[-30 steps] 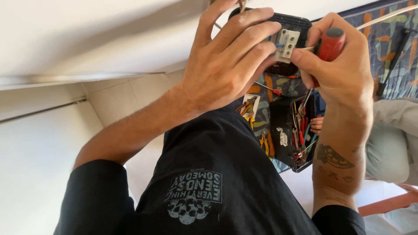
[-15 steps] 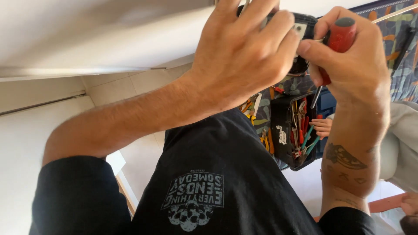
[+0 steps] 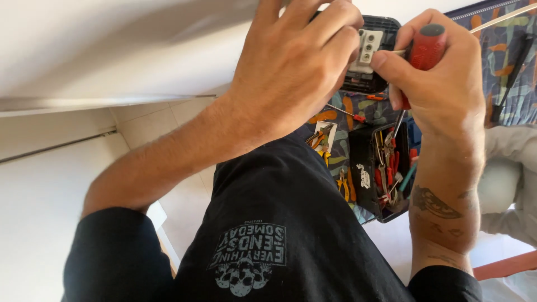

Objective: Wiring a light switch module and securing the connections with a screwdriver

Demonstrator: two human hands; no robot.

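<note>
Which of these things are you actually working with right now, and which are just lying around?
In use:
- left hand holding the black electrical fitting
- right hand gripping the red-handled screwdriver against it

Lying about:
- open black tool case of red-handled tools
- yellow-handled pliers
- patterned cloth

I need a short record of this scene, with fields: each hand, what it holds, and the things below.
left hand: grips a black device with a white terminal block
right hand: wraps a red-handled screwdriver, tip toward the block
below: open black tool case with tools, on a patterned cloth
floor: pale tiles
</note>
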